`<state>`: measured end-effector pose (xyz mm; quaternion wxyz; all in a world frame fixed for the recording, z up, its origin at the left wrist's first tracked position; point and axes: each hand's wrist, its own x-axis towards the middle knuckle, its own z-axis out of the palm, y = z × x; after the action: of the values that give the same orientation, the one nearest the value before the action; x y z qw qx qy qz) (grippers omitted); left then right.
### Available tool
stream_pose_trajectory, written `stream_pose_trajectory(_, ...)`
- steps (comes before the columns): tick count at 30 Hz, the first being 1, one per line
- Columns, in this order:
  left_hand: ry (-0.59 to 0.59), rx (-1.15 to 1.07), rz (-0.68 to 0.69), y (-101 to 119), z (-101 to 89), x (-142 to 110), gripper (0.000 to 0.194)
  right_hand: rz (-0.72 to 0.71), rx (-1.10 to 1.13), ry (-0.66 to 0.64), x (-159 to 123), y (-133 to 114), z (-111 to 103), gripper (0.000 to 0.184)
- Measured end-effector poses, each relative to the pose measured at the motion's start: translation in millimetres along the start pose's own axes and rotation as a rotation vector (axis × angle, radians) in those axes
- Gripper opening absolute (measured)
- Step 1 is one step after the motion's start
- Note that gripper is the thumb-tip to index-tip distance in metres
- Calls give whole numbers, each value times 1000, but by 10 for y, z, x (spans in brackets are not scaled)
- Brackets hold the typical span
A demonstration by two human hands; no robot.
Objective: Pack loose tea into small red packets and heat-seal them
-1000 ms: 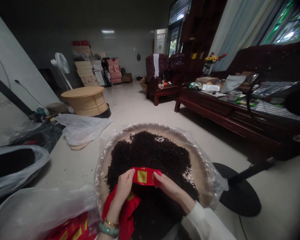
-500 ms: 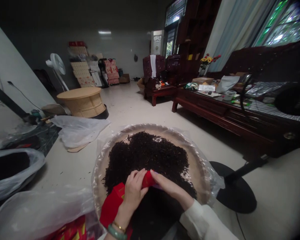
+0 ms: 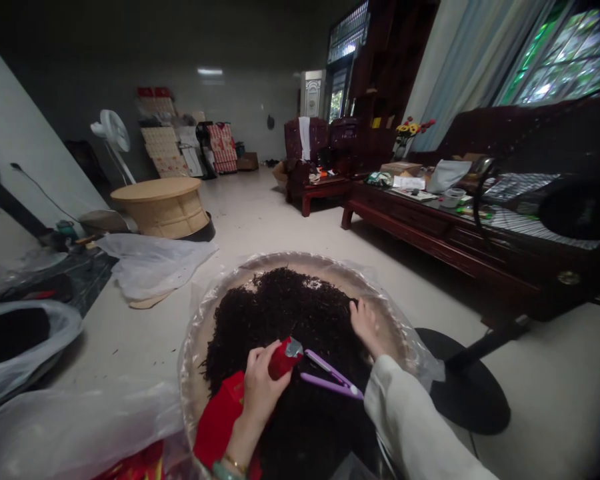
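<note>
My left hand (image 3: 264, 380) is wrapped round a small red packet (image 3: 281, 360), whose silvery open end faces up and to the right. Just right of it lies a small purple flat iron (image 3: 333, 377), its two arms apart in a V. My right hand (image 3: 366, 325) reaches over the right side of the dark loose tea leaves (image 3: 280, 307). Its fingers look stretched out, with the tips at the leaves' edge. Under my left forearm is a larger red package (image 3: 219, 420). The leaves lie in a round, plastic-lined tray (image 3: 395, 327).
Left of the tray are clear plastic bags, one with red packets (image 3: 135, 463) and another with dark contents (image 3: 15, 337). A black fan stand (image 3: 463, 380) is close on the right, by a long wooden table (image 3: 430, 243). A round bamboo drum (image 3: 163, 207) stands farther off.
My right hand has left the red packet and moved up and right to the leaves. The packet's silvery end and the purple flat iron now show. My left hand keeps its hold.
</note>
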<state>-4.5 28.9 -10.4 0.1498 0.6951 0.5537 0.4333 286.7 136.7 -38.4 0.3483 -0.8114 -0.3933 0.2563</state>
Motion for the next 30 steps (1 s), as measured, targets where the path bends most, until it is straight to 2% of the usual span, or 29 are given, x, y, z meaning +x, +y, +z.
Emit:
stream_pose_trajectory(4,6,-15,-17,-14,5,-12,48,-104,-60,-45,-5,76,131,53)
stream_pose_trajectory(11,-11,-27,-44,16,37,13,48,-420,-39,-86,-411,98,188,59)
stream_pose_trajectory(17,2,-30,-49,22,16,12,47,-625,35,-150,-654,-66,193,45)
stream_pose_trajectory(22,-1,-41,-69,10,7,-5,47,-707,130,-238,-827,-290,226,50)
stream_pose_trajectory(24,2,-47,-83,-3,-3,-6,47,-697,228,-271,-866,-391,238,52)
stream_pose_trajectory(26,13,-50,-93,-21,-20,-3,47,-629,363,-291,-892,-489,257,52)
stream_pose_trajectory(28,28,-49,-95,-41,-38,2,47,-462,585,-340,-915,-572,291,50)
stream_pose_trajectory(30,39,-48,-95,-59,-49,5,48,-206,867,-448,-945,-632,335,47)
